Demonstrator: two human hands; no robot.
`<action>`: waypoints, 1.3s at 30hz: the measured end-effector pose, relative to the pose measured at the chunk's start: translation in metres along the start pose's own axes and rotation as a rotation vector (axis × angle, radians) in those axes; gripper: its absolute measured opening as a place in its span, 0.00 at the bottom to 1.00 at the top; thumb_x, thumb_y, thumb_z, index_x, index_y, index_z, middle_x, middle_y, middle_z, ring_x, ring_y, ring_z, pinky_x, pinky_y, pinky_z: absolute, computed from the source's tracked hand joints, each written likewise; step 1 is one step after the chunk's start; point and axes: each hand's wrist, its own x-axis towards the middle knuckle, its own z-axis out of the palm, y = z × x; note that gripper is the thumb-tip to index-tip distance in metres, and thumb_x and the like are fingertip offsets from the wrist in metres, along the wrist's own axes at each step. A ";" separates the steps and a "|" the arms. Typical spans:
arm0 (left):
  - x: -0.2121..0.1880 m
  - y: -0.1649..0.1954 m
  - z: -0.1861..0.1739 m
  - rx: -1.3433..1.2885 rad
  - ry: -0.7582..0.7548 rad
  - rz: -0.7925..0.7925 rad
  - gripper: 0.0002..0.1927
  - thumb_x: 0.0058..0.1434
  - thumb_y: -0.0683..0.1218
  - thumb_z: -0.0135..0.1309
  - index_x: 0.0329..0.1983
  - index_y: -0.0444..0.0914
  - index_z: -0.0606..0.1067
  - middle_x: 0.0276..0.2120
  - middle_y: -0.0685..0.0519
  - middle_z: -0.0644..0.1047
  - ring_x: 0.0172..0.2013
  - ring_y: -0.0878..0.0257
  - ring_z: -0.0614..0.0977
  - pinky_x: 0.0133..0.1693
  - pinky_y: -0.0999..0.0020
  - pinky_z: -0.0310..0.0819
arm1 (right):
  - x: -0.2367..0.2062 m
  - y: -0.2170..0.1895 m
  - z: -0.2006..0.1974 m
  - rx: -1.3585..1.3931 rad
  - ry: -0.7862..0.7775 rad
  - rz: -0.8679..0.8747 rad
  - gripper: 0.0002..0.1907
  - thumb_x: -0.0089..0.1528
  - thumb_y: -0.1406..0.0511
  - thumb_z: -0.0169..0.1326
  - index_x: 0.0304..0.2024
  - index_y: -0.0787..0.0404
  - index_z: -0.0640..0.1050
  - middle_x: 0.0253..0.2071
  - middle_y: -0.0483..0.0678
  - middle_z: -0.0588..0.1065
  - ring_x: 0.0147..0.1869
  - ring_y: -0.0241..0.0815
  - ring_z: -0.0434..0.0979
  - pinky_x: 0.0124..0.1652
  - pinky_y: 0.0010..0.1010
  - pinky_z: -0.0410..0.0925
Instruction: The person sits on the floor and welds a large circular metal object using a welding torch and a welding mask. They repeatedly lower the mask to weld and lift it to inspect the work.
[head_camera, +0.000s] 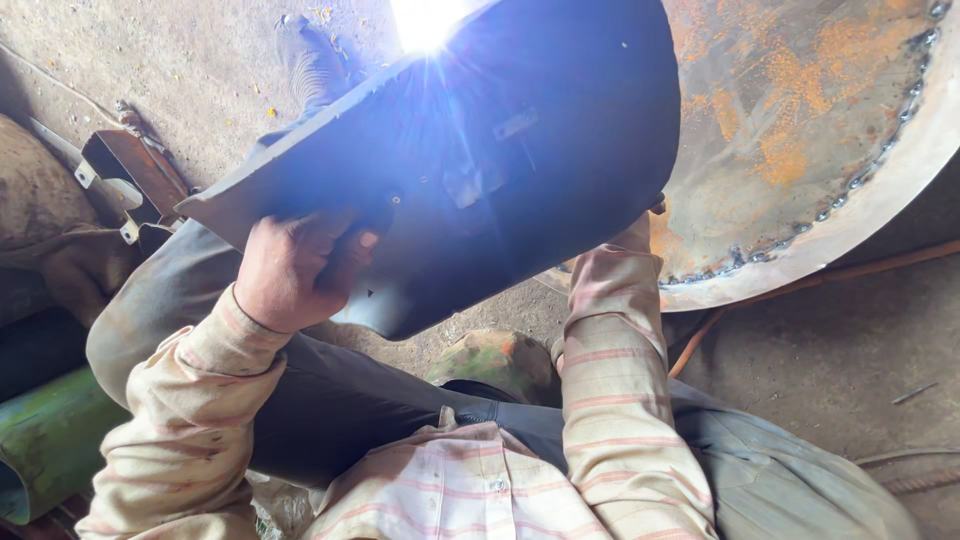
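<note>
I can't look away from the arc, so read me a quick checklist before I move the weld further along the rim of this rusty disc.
1. Left hand gripping the dark welding shield: ok, fingers wrapped on its edge.
2. Shield between the head and the arc glare: not ok, bright light spills past its top edge.
3. Right hand: cannot tell, hidden behind the shield; only the striped sleeve shows.
4. Weld beads along the rusty disc rim: ok, visible as a dotted line.
5. Gloves: not ok, left hand is bare.
</note>
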 end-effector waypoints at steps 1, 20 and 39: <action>0.000 -0.001 0.000 0.002 -0.015 -0.021 0.07 0.66 0.41 0.55 0.45 0.36 0.79 0.28 0.45 0.78 0.27 0.47 0.80 0.29 0.58 0.73 | 0.000 0.001 0.001 0.000 0.004 0.001 0.30 0.52 0.52 0.69 0.54 0.53 0.81 0.45 0.46 0.83 0.46 0.50 0.84 0.45 0.43 0.74; -0.013 -0.034 -0.009 -0.738 0.601 -0.347 0.18 0.86 0.46 0.50 0.41 0.30 0.75 0.28 0.49 0.76 0.21 0.66 0.71 0.23 0.73 0.62 | -0.004 -0.020 -0.023 0.241 0.102 -0.069 0.36 0.47 0.53 0.74 0.56 0.55 0.80 0.45 0.48 0.82 0.45 0.49 0.84 0.44 0.42 0.74; -0.008 -0.029 -0.004 -0.631 0.406 -0.383 0.14 0.82 0.46 0.48 0.42 0.31 0.74 0.28 0.51 0.77 0.21 0.70 0.70 0.23 0.75 0.62 | -0.008 -0.042 -0.027 0.178 -0.029 -0.076 0.34 0.47 0.51 0.72 0.55 0.50 0.80 0.43 0.43 0.82 0.43 0.47 0.84 0.41 0.42 0.73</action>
